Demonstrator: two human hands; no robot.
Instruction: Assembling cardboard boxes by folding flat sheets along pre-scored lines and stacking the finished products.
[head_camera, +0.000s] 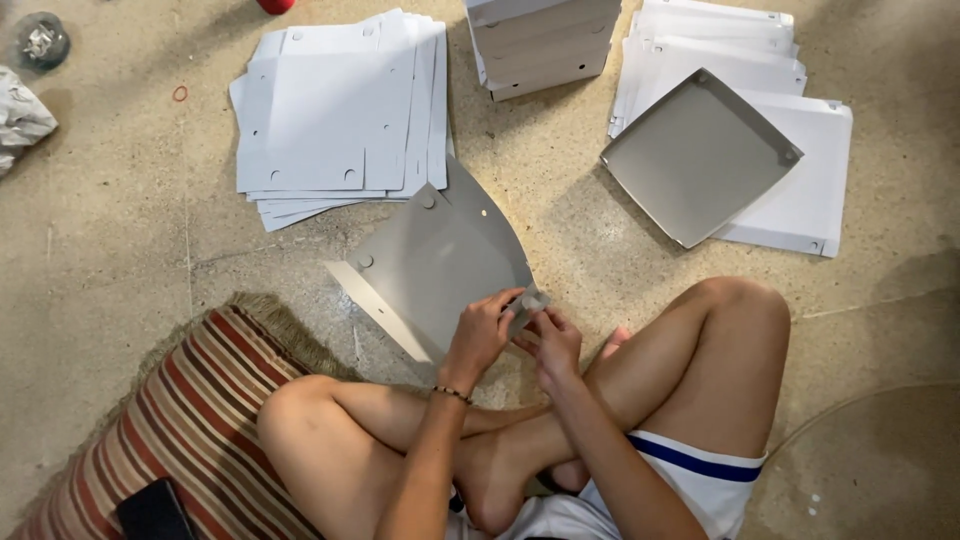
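While left hand (482, 335) and right hand (548, 342) pinch its corner, grey cardboard sheet (435, 262) extends away over floor.

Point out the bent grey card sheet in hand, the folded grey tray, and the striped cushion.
Bent grey card sheet (440, 260), head view, middle face.
Folded grey tray (695, 160), head view, inner floor.
Striped cushion (200, 410), head view, top.

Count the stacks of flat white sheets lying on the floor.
2: one stack of flat white sheets at upper left, another stack at upper right beneath a folded grey tray. Others may lie outside the frame.
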